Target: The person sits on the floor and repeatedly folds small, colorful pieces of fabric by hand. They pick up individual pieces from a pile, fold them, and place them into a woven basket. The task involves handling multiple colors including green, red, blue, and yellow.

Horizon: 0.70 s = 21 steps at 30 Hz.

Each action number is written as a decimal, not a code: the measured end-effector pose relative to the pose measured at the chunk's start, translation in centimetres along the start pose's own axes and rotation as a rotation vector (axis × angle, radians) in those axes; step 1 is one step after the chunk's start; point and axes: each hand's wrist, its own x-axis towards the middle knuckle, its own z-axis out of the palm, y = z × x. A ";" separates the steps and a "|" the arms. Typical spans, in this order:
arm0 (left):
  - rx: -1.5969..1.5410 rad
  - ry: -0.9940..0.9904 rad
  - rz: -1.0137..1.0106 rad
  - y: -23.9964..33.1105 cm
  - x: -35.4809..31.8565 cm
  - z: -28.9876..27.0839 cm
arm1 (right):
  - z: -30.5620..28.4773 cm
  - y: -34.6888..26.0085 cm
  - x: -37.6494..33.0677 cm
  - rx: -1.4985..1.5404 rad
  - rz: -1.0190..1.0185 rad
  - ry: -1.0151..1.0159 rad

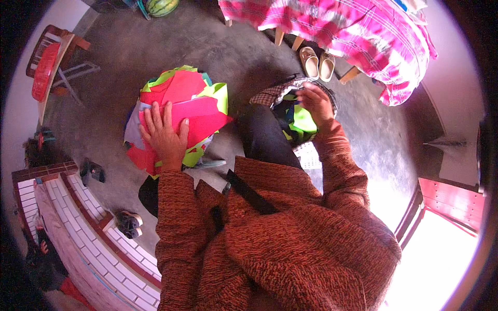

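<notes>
My left hand lies flat, fingers spread, on a heaped pile of fabric scraps. Red and pink pieces cover most of the pile's top, with neon yellow-green and grey ones showing round its edges. To the right of my knee stands a bag or basket with a checked cloth rim. Inside it are neon yellow-green scraps and dark ones. Above its right side I hold my right hand, the fingers slightly bent and apart. No scrap shows in that hand.
Beige clogs sit beside a bed with a pink plaid cover at the back right. A watermelon lies at the far edge. Dark shoes rest by a white-tiled platform at left. Another person is at lower left.
</notes>
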 end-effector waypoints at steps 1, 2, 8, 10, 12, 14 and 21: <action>0.008 0.005 -0.003 0.0 0.0 0.1 | -3.1 0.9 0.2 -0.092 0.031 0.158; 0.012 0.008 0.000 0.0 0.1 0.3 | -7.0 2.7 0.8 -0.126 0.032 0.246; 0.004 -0.013 -0.005 0.2 0.0 0.5 | -19.9 13.1 1.6 -1.123 0.078 0.491; 0.036 -0.018 0.007 -0.1 0.0 0.5 | -16.4 14.5 1.1 -1.148 0.099 0.678; 0.032 -0.020 0.019 0.0 0.1 0.5 | -13.5 14.1 1.3 -1.268 0.247 0.671; 0.041 -0.018 0.015 -0.1 0.0 0.5 | -9.4 12.7 1.8 -1.337 0.416 0.626; 0.035 0.004 0.041 -0.2 0.0 1.1 | -6.2 12.1 1.8 -1.655 0.576 0.457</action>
